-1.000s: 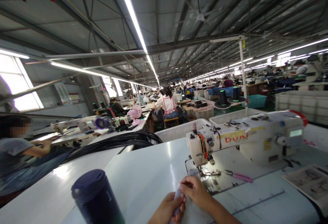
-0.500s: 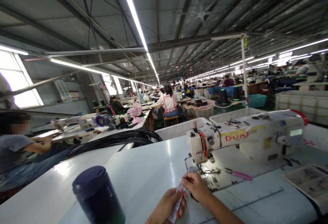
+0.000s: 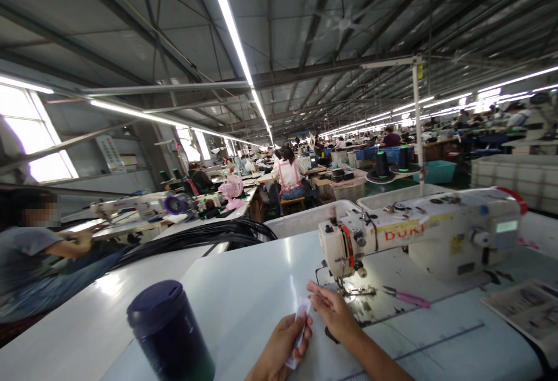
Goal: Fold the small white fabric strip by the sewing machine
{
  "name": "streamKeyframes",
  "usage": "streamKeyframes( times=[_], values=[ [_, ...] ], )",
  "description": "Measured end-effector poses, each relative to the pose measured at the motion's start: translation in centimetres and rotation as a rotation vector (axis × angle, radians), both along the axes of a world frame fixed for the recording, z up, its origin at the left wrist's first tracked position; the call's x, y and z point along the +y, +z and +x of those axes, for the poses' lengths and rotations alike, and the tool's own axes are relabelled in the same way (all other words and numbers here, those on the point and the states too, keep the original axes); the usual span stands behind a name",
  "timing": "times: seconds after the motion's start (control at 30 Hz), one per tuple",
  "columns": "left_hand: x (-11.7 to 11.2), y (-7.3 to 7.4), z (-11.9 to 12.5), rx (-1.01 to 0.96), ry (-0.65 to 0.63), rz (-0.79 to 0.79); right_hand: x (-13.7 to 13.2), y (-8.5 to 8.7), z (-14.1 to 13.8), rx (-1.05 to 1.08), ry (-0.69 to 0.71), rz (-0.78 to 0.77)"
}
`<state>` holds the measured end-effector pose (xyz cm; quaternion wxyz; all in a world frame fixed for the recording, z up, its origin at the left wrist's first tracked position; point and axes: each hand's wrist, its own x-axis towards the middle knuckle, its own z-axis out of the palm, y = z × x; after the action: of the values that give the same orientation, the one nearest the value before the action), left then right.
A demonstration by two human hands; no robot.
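My left hand (image 3: pixel 280 347) is at the bottom of the view, shut on a narrow white strip of fabric or paper (image 3: pixel 299 333) that stands tilted in its fingers. My right hand (image 3: pixel 333 312) is just beside the strip's top end, with its fingers extended and nothing visibly in them. Both hands are over a white sewing table (image 3: pixel 257 288), a little in front of the needle area of a white DUKI sewing machine (image 3: pixel 418 238). A dark navy tumbler (image 3: pixel 168 329) stands to the left of my hands.
Pink-handled thread snips (image 3: pixel 407 297) lie by the machine, and a printed paper sheet (image 3: pixel 525 311) lies at right. A bundle of black cables (image 3: pixel 204 238) runs behind the table. A co-worker (image 3: pixel 30 259) sits at left, among rows of workstations.
My right hand has moved up and away from the strip's top end, which it was pinching. The strip remains in my left hand. The view has shifted slightly.
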<state>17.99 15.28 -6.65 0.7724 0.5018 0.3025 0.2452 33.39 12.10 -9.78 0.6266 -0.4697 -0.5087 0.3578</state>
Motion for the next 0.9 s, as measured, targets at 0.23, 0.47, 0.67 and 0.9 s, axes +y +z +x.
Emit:
streamKeyframes(
  times=[0.23,0.47,0.67,0.9],
  values=[
    [-0.1,0.2,0.0,-0.015,-0.010,-0.003,-0.7,0.6,-0.3,-0.099,0.026,0.020],
    [0.1,-0.3,0.1,-0.010,-0.021,0.024,-0.2,-0.1,-0.4,-0.034,-0.008,-0.005],
    [-0.1,-1.0,0.0,0.014,-0.117,0.113,-0.4,0.3,-0.8,-0.037,0.012,-0.067],
    [0.0,-1.1,0.2,0.079,-0.096,0.123,-0.3,0.8,-0.8,-0.020,0.003,-0.078]
  ],
)
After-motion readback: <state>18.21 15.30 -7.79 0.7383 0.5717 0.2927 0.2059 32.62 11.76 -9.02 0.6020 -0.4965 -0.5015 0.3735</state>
